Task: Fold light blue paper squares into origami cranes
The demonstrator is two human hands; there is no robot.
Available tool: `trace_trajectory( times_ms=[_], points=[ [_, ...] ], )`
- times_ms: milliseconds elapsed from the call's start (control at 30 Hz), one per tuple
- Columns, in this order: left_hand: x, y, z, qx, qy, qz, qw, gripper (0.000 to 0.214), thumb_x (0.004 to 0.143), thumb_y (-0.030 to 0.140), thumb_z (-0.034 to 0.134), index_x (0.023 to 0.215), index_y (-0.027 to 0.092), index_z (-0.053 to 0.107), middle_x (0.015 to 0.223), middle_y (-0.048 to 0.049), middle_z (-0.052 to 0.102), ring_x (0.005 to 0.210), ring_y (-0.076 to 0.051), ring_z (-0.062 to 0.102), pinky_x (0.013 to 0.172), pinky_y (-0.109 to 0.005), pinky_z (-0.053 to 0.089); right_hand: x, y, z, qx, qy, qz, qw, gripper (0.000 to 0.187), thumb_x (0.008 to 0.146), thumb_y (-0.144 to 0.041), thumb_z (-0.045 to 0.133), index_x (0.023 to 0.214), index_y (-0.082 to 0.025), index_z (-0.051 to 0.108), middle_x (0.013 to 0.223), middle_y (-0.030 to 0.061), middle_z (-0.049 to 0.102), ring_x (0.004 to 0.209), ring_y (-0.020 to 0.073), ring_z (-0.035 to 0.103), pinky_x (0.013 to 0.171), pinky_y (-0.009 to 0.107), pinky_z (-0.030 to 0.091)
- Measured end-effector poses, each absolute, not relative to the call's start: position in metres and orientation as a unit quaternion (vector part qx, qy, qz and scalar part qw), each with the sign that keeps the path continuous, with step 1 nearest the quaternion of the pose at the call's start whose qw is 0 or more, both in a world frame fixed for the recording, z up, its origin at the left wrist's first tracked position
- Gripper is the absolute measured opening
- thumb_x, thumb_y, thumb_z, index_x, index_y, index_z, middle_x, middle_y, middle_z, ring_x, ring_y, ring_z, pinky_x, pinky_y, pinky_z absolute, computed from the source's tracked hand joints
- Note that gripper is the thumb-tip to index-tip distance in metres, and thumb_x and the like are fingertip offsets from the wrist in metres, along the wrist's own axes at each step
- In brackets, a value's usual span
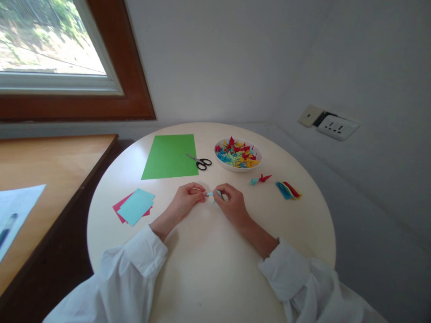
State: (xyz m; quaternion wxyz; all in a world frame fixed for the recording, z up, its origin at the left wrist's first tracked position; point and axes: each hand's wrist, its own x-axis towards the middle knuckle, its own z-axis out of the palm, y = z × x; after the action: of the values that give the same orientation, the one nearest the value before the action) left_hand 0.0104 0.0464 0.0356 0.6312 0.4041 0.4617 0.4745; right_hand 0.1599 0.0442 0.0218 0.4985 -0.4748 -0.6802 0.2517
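Observation:
Between the fingertips of both hands is a small light-blue folded paper piece [210, 194], mostly covered by the fingers. My left hand [187, 198] pinches its left end with thumb and forefinger. From the other side, my right hand [232, 202] has its fingers closed around the right part. Whether the piece is a finished crane cannot be made out. Just beyond my right hand, a light-blue paper crane [254, 181] and a red paper crane [265, 178] lie side by side on the round white table [208, 269].
A white bowl [239, 169] of colourful paper cranes stands at the back. Black-handled scissors [202, 164] overlap a green sheet [170, 157]. Light-blue paper [136, 207] covers pink paper [121, 207] at left. Coloured paper strips [288, 190] lie right. A wooden desk [57, 166] stands left.

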Motion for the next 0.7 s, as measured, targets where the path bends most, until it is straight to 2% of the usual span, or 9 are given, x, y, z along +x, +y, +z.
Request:
trace_trajectory(
  times_ms=[233, 567, 700],
  points=[
    [0.0098, 0.0469, 0.0340, 0.407, 0.462, 0.470, 0.632, 0.019, 0.051, 0.015, 0.070, 0.067, 0.012, 0.059, 0.056, 0.0001, 0.062, 0.053, -0.008, 0.056, 0.057, -0.020, 0.043, 0.1597, 0.0439, 0.0231, -0.474, -0.683, 0.250, 0.497, 0.006, 0.071, -0.020, 0.052, 0.066, -0.019, 0.054, 0.065, 0.0001, 0.058, 0.059, 0.0128, 0.050, 0.056, 0.024, 0.041],
    [0.0106, 0.0469, 0.0334, 0.427, 0.465, 0.471, 0.616, 0.023, 0.050, 0.024, 0.073, 0.065, 0.013, 0.058, 0.051, 0.0015, 0.058, 0.050, -0.008, 0.054, 0.053, -0.021, 0.041, 0.1599, 0.0434, 0.0228, -0.470, -0.679, 0.254, 0.503, 0.005, 0.071, -0.020, 0.053, 0.066, -0.019, 0.055, 0.066, 0.0004, 0.058, 0.061, 0.0132, 0.052, 0.058, 0.024, 0.042],
    [0.0096, 0.0478, 0.0324, 0.429, 0.457, 0.479, 0.615, 0.020, 0.052, 0.023, 0.072, 0.066, 0.013, 0.060, 0.057, -0.0007, 0.062, 0.052, -0.008, 0.054, 0.053, -0.020, 0.041, 0.1614, 0.0450, 0.0229, -0.470, -0.663, 0.269, 0.516, 0.007, 0.071, -0.022, 0.053, 0.066, -0.018, 0.055, 0.065, 0.0008, 0.058, 0.062, 0.0136, 0.053, 0.059, 0.025, 0.043]
  ],
)
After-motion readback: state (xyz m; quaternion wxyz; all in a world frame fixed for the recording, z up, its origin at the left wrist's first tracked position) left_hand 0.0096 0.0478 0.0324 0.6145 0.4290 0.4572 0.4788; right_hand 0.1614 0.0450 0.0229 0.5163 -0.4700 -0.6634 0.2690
